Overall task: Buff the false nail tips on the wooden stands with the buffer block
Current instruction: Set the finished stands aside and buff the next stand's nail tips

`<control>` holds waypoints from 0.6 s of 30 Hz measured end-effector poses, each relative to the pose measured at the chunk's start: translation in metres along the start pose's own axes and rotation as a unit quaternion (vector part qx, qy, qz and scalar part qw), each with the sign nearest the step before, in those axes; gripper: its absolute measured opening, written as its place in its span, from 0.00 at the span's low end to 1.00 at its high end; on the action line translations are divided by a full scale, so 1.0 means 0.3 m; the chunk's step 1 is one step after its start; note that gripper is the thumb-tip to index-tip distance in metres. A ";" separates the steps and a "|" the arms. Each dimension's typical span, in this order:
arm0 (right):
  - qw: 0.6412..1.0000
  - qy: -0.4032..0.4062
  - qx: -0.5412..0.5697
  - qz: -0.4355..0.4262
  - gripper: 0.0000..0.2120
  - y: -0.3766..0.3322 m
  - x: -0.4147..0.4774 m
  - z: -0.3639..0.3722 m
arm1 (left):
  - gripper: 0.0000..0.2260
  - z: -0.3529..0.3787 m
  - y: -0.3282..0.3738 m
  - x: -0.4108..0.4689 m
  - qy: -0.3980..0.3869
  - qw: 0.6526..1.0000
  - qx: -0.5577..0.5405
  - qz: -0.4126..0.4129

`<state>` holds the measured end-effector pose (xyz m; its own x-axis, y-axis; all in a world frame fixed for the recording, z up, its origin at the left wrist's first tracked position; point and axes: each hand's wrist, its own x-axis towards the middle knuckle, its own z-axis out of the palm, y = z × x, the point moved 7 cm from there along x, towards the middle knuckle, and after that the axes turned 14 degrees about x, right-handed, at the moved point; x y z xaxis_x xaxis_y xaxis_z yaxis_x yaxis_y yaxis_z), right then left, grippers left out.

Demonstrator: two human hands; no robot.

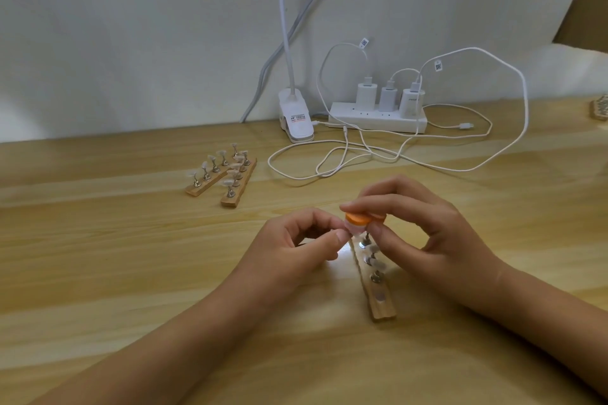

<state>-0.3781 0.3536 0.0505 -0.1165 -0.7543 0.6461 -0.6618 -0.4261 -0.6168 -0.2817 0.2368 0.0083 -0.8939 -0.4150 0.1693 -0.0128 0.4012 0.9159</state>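
Buffer block (362, 218): orange on top and paler beneath, it is pinched in the right grip and laid flat on a false nail tip (354, 229), above the far end of the near wooden stand (383, 306), around the middle of the desk (98, 240).
Right grip (424, 227): clenched on the buffer block, with the forefinger curled over its top and the thumb pressed up from below; the other fingers are curled behind.
Left grip (296, 240): the false nail tip is pinched from the left between thumb and forefinger, and the other fingers are tucked towards the palm.
Near wooden stand: laid lengthwise away from the viewer between the two wrists. Metal pegs (375, 277) are seen standing along it, some carrying clear tips, and one bare round socket is shown near its close end.
Far wooden stands (204, 186): two are set side by side, well apart to the left rear, each lined with pegs bearing clear tips.
Power strip (378, 120): placed by the wall at the back of the desk, with three white chargers (388, 97) plugged in.
Cables (427, 165): white, looped loosely over the desk in front of the strip.
Clip lamp (296, 122): white, stood just left of the strip, its neck rising out of view.
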 end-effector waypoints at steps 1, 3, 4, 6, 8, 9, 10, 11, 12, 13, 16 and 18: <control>1.000 -0.007 -0.004 -0.011 0.12 -0.006 -0.001 0.005 | 0.03 0.002 0.003 -0.001 -0.004 1.000 0.003 0.006; 1.000 -0.005 -0.011 -0.011 0.12 -0.003 0.001 0.002 | 0.03 0.004 0.002 0.000 -0.009 1.000 0.004 0.007; 1.000 0.007 -0.010 0.003 0.12 0.006 0.003 -0.006 | 0.03 0.003 -0.001 0.002 -0.007 1.000 0.003 0.004; 1.000 0.020 -0.002 0.016 0.13 0.008 0.004 -0.011 | 0.04 0.005 -0.003 0.002 -0.005 1.000 -0.001 0.002; 1.000 0.008 -0.007 -0.011 0.12 -0.014 0.001 0.006 | 0.05 0.008 0.003 0.001 -0.008 1.000 -0.001 0.012; 1.000 0.001 -0.012 -0.023 0.12 -0.023 0.000 0.014 | 0.06 0.008 0.006 0.001 -0.007 1.000 0.002 0.013; 1.000 0.002 -0.016 -0.025 0.12 -0.023 0.001 0.013 | 0.07 0.007 0.004 0.001 -0.005 1.000 0.003 0.011; 1.000 0.012 -0.017 -0.014 0.12 -0.012 0.003 0.004 | 0.07 0.006 0.002 0.002 -0.002 1.000 0.003 0.006; 1.000 0.025 -0.015 0.003 0.13 0.001 0.003 -0.009 | 0.07 0.004 0.001 0.002 0.002 1.000 -0.001 0.002; 0.999 0.033 -0.013 0.017 0.13 0.009 0.004 -0.016 | 0.06 0.004 0.000 0.003 0.003 1.000 -0.005 -0.001; 0.999 0.015 -0.024 -0.021 0.12 -0.019 -0.001 0.004 | 0.06 0.007 0.009 0.002 -0.003 1.000 -0.001 0.009; 0.999 0.013 -0.031 -0.031 0.13 -0.026 0.000 0.008 | 0.08 0.005 0.007 0.002 -0.003 1.000 0.005 0.009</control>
<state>-0.3711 0.3558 0.0543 -0.0919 -0.7136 0.6945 -0.7134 -0.4394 -0.5459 -0.2829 0.2387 0.0097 -0.8964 -0.4033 0.1841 -0.0010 0.4171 0.9089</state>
